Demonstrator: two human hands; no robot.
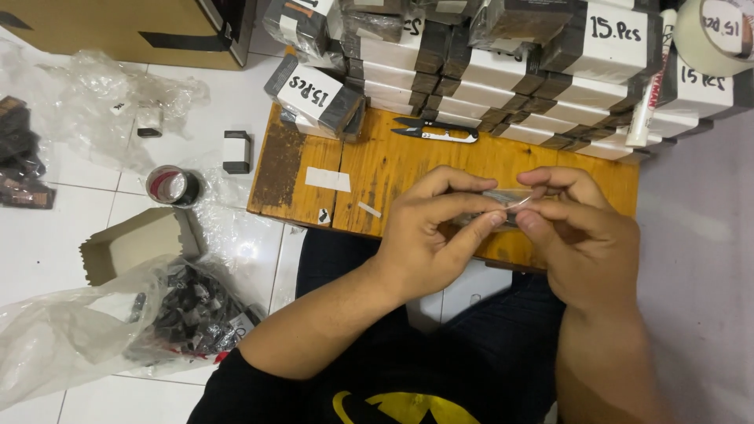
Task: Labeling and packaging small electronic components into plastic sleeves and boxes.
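Observation:
Both my hands meet over the front edge of a low wooden board (pixel 393 169). My left hand (pixel 432 232) and my right hand (pixel 577 228) pinch a small clear plastic packet (pixel 503 198) between their fingertips. The packet holds something dark that I cannot make out. Black thread snips (pixel 436 130) lie on the board just behind my hands.
Stacks of wrapped white-and-black packs (pixel 542 86) fill the board's far side, with one pack (pixel 314 96) at its left corner. On the tiled floor at left are a tape roll (pixel 171 186), an open carton (pixel 129 243), a plastic bag of dark items (pixel 192 314) and a small box (pixel 236 151).

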